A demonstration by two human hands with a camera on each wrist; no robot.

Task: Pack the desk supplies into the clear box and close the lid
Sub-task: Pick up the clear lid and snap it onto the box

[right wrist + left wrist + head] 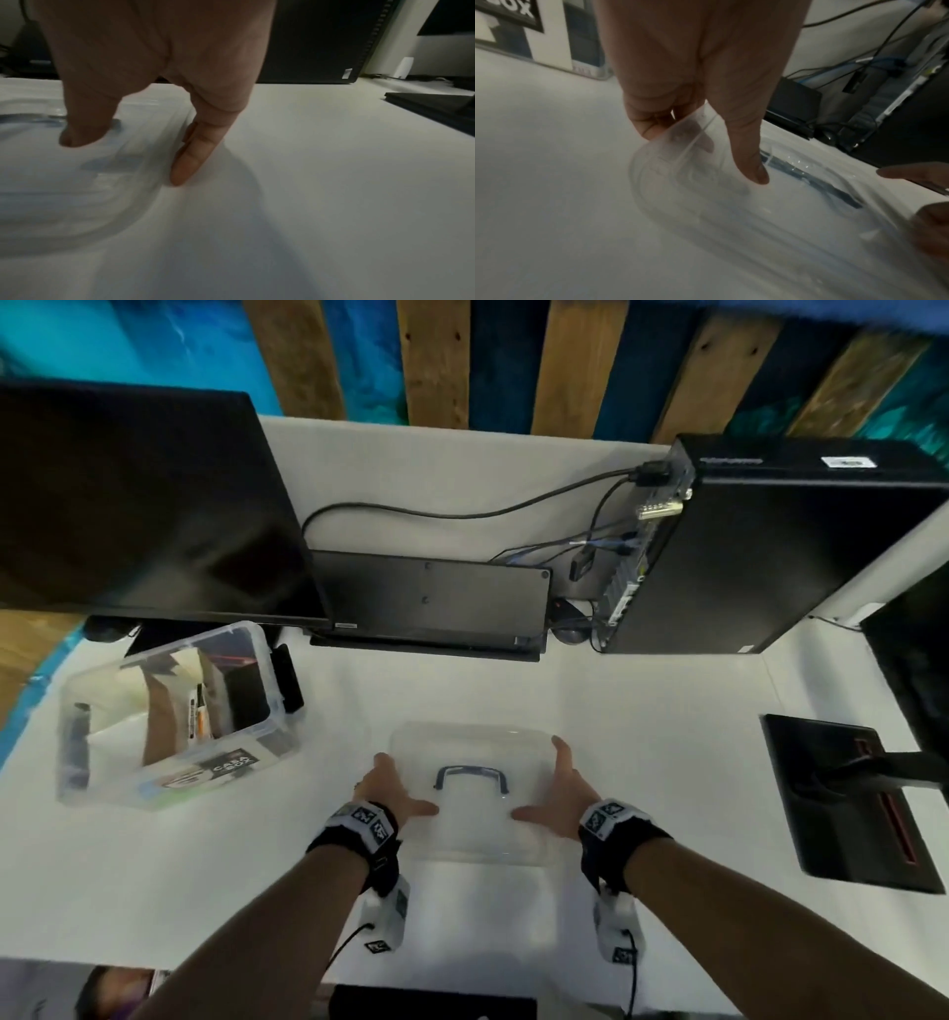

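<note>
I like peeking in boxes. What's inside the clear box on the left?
Inside the clear box: markers, something brown, and something black. Its label hides the bottom.

- Bench (pixel 642 711): plain white.
- Lid (pixel 472 834): clear, with a dark blue handle (pixel 471 775).
- Box (pixel 169 711), left of the lid: clear, with a black label in white letters (pixel 228 762).
- Monitor (pixel 138 505), behind the box: black.
- Computer (pixel 770 557), right and behind the lid: black, with black and blue cables (pixel 580 544).
- Wall (pixel 462 356): brown wood planks alternating with blue and turquoise.
- Wrist straps (pixel 616 834): black, with white blocks in black square patterns.
</note>
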